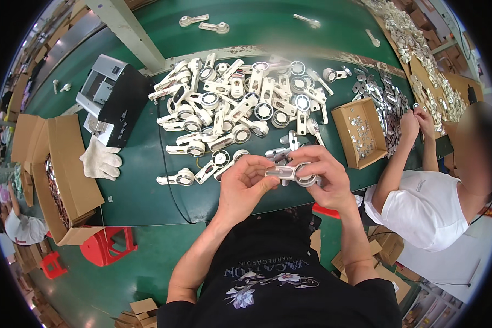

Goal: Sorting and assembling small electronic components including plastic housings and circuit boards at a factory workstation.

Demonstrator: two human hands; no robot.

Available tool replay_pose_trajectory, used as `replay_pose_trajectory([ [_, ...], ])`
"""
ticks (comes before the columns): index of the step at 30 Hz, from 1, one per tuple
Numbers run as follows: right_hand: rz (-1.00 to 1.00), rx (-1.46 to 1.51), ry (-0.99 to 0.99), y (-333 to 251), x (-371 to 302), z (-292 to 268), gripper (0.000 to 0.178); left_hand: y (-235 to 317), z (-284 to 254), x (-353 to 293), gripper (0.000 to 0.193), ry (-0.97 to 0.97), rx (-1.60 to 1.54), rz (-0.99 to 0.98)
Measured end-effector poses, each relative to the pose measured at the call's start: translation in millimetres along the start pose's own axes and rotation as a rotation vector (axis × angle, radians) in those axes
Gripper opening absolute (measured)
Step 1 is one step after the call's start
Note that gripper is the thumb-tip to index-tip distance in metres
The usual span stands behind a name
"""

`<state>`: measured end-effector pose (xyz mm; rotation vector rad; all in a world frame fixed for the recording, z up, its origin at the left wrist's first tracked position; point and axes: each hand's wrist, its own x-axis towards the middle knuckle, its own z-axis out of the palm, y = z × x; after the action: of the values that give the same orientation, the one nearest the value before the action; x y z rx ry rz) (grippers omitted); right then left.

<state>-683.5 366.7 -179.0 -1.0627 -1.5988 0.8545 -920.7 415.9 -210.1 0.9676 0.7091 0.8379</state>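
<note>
Close in front of my body, both hands hold one small white handheld fan (281,173) with a round head and a flat greyish face on its handle. My left hand (242,185) pinches the handle end between thumb and fingers. My right hand (329,179) closes round the ring-shaped head, its fingers hiding part of the rim. Just beyond my hands lie a few silvery flat pieces (279,154). A large heap of similar white fans (229,104) covers the middle of the green table, some heads with dark centres.
At left stand a black and grey machine (115,90), a white glove (101,158) and an open carton (74,180). To the right are a shallow cardboard box (347,128) of small pieces and a pile of silvery parts (385,98). A co-worker (421,202) in white handles parts there.
</note>
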Motion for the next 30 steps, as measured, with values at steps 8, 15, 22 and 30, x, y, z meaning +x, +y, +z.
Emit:
replay_pose_trajectory([
  [8, -0.045, -0.199, 0.03, 6.6, -0.3, -2.5, 0.049, -7.0, -10.2, 1.8, 0.027, -0.01, -0.066, -0.002],
  [15, -0.053, -0.238, -0.001, 0.5, 3.5, 0.6, 0.049, -18.3, -20.9, 2.0, 0.026, -0.014, -0.193, -0.144],
  [22, 0.261, -0.304, 0.018, 8.7, 50.9, -27.3, 0.037, 6.3, -10.8, 9.1, 0.055, -0.022, -0.48, -0.142],
  [30, 0.265, -0.06, 0.285, 56.5, 231.7, -42.6, 0.049, 8.3, -10.1, 0.8, 0.041, -0.178, -0.327, -0.105],
])
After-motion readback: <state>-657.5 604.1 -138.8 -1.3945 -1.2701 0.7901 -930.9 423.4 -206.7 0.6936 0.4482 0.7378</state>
